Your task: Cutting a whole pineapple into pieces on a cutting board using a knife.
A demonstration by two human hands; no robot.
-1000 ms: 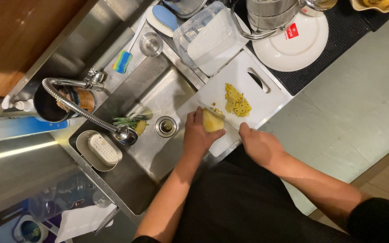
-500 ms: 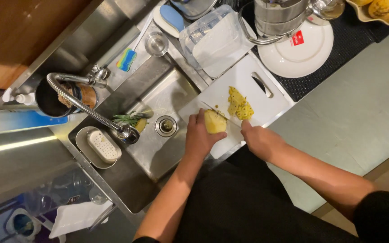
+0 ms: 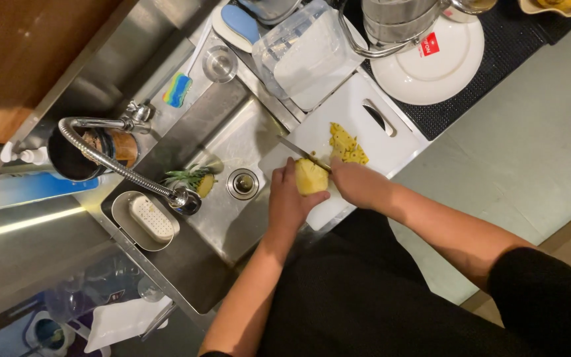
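Note:
A peeled yellow pineapple [image 3: 310, 177] stands on a white cutting board [image 3: 358, 112] that bridges the sink's right edge. My left hand [image 3: 287, 201] grips the pineapple from the near side. My right hand [image 3: 358, 185] is closed on a knife [image 3: 299, 151], whose blade lies across the top of the fruit and points toward the sink. A pile of yellow peel strips [image 3: 347, 145] lies on the board just beyond the fruit.
The steel sink [image 3: 232, 142] holds the cut pineapple crown [image 3: 191, 178] beside the drain, under a coiled spring faucet [image 3: 110, 165]. A clear plastic container [image 3: 305, 53], a white plate [image 3: 434, 66] with a metal pot, and a sponge [image 3: 177, 89] sit behind.
Both hands and the pineapple stay on the board. The knife blade has shifted slightly across the fruit's top. The camera view has drifted a little.

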